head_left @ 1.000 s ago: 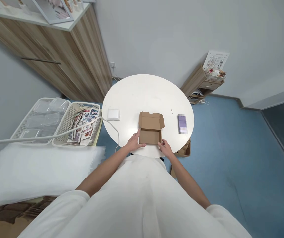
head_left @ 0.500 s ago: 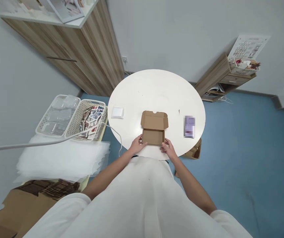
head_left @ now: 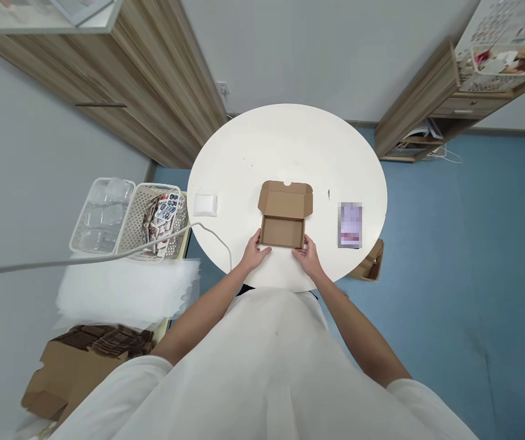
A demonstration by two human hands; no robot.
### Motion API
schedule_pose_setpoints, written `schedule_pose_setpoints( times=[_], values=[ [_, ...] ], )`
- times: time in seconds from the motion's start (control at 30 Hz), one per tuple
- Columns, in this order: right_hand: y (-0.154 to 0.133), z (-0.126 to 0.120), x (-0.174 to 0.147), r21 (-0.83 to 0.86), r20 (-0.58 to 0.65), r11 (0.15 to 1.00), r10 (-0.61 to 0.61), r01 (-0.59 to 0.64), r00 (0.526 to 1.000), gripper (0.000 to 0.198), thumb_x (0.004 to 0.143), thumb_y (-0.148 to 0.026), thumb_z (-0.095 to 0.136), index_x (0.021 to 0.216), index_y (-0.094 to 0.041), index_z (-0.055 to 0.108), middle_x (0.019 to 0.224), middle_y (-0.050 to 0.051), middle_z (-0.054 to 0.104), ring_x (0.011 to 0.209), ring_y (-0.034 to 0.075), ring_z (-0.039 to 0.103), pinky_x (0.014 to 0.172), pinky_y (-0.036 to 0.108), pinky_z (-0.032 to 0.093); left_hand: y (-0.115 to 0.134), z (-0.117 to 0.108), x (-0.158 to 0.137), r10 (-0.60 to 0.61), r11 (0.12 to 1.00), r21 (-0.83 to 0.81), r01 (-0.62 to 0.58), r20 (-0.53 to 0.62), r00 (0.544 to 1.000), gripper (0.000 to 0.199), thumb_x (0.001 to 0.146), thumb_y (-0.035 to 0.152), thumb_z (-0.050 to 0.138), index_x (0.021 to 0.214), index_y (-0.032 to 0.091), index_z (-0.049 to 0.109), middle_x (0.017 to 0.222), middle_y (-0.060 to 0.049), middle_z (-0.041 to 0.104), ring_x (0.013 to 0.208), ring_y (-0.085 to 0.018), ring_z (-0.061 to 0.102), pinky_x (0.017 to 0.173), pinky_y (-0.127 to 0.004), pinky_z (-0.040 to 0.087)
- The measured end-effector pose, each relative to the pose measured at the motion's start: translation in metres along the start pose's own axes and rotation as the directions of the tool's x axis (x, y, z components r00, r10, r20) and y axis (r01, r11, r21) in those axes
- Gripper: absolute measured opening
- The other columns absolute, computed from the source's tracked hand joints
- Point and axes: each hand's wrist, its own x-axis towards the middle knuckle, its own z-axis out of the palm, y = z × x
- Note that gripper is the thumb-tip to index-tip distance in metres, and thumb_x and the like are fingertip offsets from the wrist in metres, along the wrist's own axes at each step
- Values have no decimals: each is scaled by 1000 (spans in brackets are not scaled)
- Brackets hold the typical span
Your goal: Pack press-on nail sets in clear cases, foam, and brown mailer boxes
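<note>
An open brown cardboard box (head_left: 283, 231) sits on the white oval table (head_left: 285, 140), and its lid (head_left: 286, 200) is folded back away from me. Nothing shows inside its tray. My left hand (head_left: 255, 252) grips the near left corner, fingers along the side and thumb by the front wall. At the near right corner my right hand (head_left: 308, 256) holds the box the same way. A small white packet (head_left: 206, 205) lies to the left on the table. Toward the right edge is a purple item (head_left: 351, 225), blurred by pixels.
Left of the table stand a basket of printed cards (head_left: 161, 220), a bin of clear plastic boxes (head_left: 101, 214) and a stack of white sheets (head_left: 124, 290). A pale cable (head_left: 161, 239) crosses in front of them. More cardboard (head_left: 370, 264) sits below the table's right edge.
The box has slid a little away from me across the table, with both hands staying at its near corners. My view has shifted too.
</note>
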Motion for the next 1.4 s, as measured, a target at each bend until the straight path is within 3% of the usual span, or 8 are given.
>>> schedule_pose_setpoints(
  times=[0.37,0.57,0.67,0.77,0.9,1.07,1.23,1.4],
  values=[
    [2,8,-5,-119,-93,992,-53,42,994,79,69,-31,59,136,-24,18,123,12,29,88,16,55,82,35,49,9,10,-6,18,996,86,-19,15,1000,89,67,24,64,141,27,14,138,-11,31,124,-26,33,92,-39,37],
    [2,12,-12,-156,-191,986,-95,65,977,77,71,-32,56,136,-24,14,126,13,26,79,12,53,77,34,50,1,7,-12,36,997,69,-37,11,999,90,66,27,66,140,25,15,136,-13,33,119,-25,38,93,-40,35],
    [-6,15,-19,-245,-257,959,-208,145,944,72,72,-30,54,134,-26,18,124,12,29,73,10,50,75,35,50,-1,2,-12,53,997,54,-53,3,999,88,67,29,66,139,27,17,134,-12,35,116,-24,40,91,-40,36],
    [-17,26,-25,-336,-237,896,-378,290,895,66,73,-28,54,132,-26,23,118,10,34,68,10,48,76,37,48,-3,-13,-9,65,997,50,-62,-49,997,82,70,33,64,138,26,20,132,-12,38,115,-22,40,89,-39,37],
    [-36,65,-22,-379,-62,853,-409,358,910,47,76,-27,49,121,-24,40,101,6,47,69,13,49,77,37,47,-10,-52,-2,56,997,63,-42,-241,969,77,74,36,60,137,24,19,128,-13,40,111,-21,43,86,-35,39],
    [-57,144,7,-355,146,905,-192,233,970,32,76,-31,48,107,-23,52,104,6,53,79,16,53,74,35,48,-25,-123,13,-16,999,37,37,-453,891,74,78,33,55,138,24,13,128,-13,38,106,-20,47,83,-33,42],
    [-71,215,56,-301,113,953,18,17,993,42,72,-38,55,110,-22,51,116,8,53,99,19,52,83,35,46,-28,-180,43,-37,998,36,59,-429,903,67,77,32,56,136,22,25,133,-14,32,110,-23,46,89,-34,41],
    [-86,251,91,-219,81,975,66,-47,995,45,74,-39,53,116,-25,46,128,5,46,107,19,49,88,37,43,-19,-202,76,-3,998,63,24,-319,948,62,79,30,53,135,22,29,134,-12,33,116,-26,42,95,-37,37]
  ],
)
